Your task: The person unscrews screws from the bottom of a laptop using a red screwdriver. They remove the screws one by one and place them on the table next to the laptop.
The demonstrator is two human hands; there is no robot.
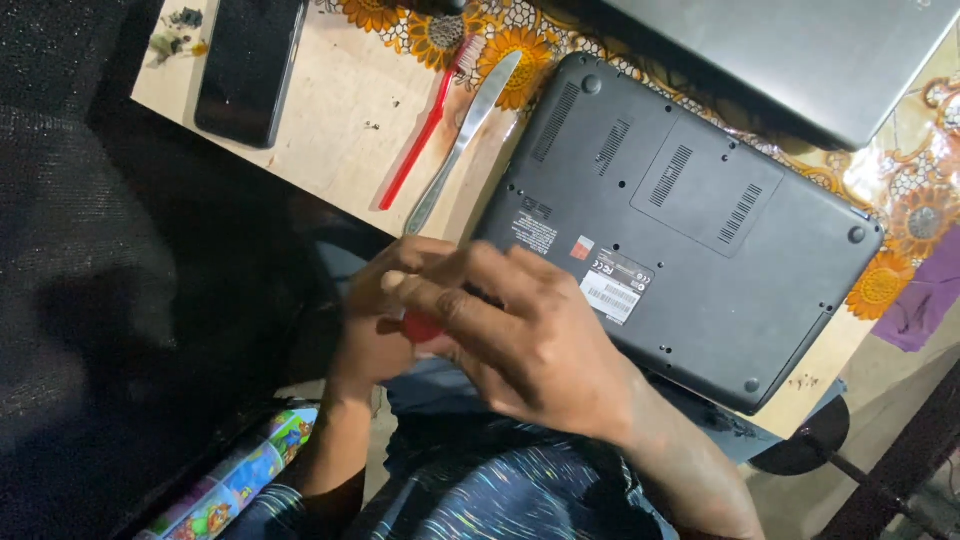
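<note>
A small red object (422, 327) is held between the left hand (375, 320) and the right hand (520, 340), both closed around it, just in front of the upturned black laptop (690, 230). A table knife (462, 140) and a red toothbrush (425, 125) are laid beside the laptop on the table (330, 120).

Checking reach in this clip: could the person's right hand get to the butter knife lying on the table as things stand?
Probably yes. The butter knife lies bare on the table just beyond the right hand, with nothing between them. But that hand and the left hand are closed together around a small red object, so it is occupied.
</note>
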